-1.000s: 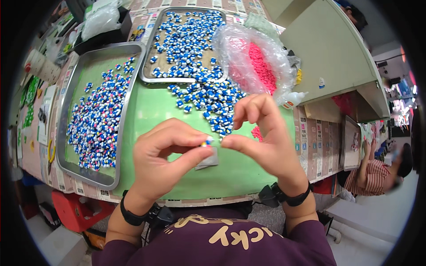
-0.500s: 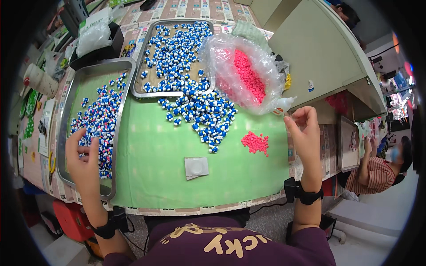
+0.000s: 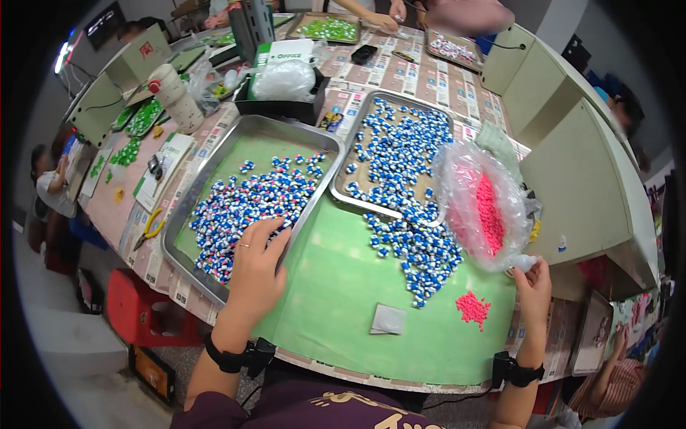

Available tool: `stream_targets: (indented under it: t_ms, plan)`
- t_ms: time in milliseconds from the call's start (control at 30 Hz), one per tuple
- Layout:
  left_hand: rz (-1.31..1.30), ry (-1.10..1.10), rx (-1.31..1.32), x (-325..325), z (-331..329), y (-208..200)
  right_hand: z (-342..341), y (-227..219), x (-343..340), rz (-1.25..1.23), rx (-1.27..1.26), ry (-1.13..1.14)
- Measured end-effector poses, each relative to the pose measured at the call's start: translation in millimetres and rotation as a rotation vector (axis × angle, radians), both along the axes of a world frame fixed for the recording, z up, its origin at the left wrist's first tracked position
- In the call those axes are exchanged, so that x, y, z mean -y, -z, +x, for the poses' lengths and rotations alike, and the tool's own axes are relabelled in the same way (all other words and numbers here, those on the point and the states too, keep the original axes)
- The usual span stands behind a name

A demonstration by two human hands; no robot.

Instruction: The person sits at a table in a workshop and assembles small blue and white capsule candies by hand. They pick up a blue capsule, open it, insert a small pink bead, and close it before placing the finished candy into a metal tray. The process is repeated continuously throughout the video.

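My left hand (image 3: 259, 268) reaches over the near right rim of a metal tray (image 3: 243, 123). Its fingers are bent but apart, over small blue-and-white capsule-shaped pieces (image 3: 250, 196), many with pink spots; I see nothing in its grasp. At the right, my right hand (image 3: 536, 289) has thumb and fingers closed on a small white bottle (image 3: 525, 262), beside a clear plastic bag (image 3: 457, 186) of pink bits (image 3: 489, 214). A loose heap of pink bits (image 3: 472, 308) lies on the green mat (image 3: 343, 286), left of that hand.
A second metal tray (image 3: 382, 209) holds more blue-and-white pieces; others spill onto the mat. Stacked pale square cards (image 3: 387, 319) lie nearer me. Yellow-handled pliers (image 3: 150, 227), a black box (image 3: 282, 111) and a tumbler (image 3: 174, 99) stand or lie leftward. A grey cabinet (image 3: 572, 179) borders the right; people work farther off.
My view has swung left, so the table sits farther right in it. My left hand has shifted toward the tray's near right rim. The white bottle stays at my right hand's fingertips.
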State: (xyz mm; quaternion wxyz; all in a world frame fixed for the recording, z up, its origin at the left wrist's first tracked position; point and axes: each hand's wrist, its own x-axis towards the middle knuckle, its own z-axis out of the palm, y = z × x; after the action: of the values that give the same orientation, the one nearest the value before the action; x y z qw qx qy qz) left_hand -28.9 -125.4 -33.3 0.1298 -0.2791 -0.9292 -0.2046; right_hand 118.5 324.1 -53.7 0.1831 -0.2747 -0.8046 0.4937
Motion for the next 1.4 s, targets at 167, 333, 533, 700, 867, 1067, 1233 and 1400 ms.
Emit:
stream_targets:
  t_ms: [167,333,533,700,867,1067,1233,1400]
  plan:
    - [-0.013,0.042,-0.010,2.2,-6.9,-2.1,-0.7,3.8,-3.6,0.023,-0.007,-0.002]
    - [-0.028,0.019,0.058,3.6,-6.0,-9.3,2.7,-0.2,-4.1,-0.007,-0.116,-0.019]
    - [-0.143,0.026,0.103,36.3,-13.0,-11.4,11.7,-41.7,45.1,-0.092,-0.224,-0.096]
    - [-0.168,-0.014,0.198,58.0,-32.9,-14.2,15.1,-57.3,75.5,-0.061,-0.222,-0.160]
    - [-0.167,-0.026,0.180,82.7,-65.1,-1.6,12.3,-61.9,87.7,-0.005,-0.238,-0.209]
    - [-0.199,0.016,0.179,89.9,-78.3,-3.7,21.4,-66.3,91.1,0.035,-0.204,-0.267]
    - [-0.243,0.054,0.198,80.4,-41.0,-26.0,26.0,-72.2,94.4,0.053,-0.162,-0.291]
    - [-0.314,0.067,0.328,78.2,-33.4,-31.0,20.2,-86.2,106.2,-0.046,-0.114,-0.351]
